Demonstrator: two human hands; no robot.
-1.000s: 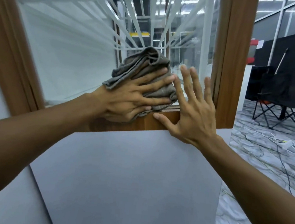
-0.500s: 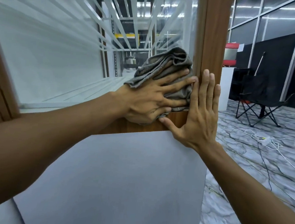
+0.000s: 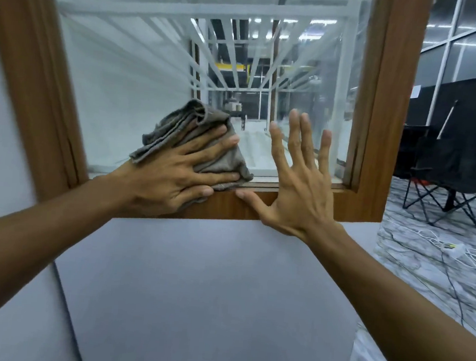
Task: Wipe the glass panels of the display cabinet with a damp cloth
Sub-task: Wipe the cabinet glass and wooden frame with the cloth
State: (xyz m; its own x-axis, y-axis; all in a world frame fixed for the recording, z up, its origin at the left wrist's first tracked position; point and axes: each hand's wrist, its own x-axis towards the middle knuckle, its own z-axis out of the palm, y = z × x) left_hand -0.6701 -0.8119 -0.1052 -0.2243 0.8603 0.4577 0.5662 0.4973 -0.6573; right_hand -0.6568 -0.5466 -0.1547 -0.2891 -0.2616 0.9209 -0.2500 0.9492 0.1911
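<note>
Cloth (image 3: 184, 123) sits bunched under my left hand (image 3: 171, 175), whose flat, spread fingers press it to the glass (image 3: 124, 86) just above the frame (image 3: 354, 206). My right hand (image 3: 301, 191), splayed and holding nothing, leans there, probably to steady me.

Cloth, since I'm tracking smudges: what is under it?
Under the cloth lie the lower edge of the glass panel and some wooden frame; the left hand presses on top. The covered glass itself is hidden.

Cloth (image 3: 177, 135) away from right post (image 3: 379, 106) (leftward)
</note>
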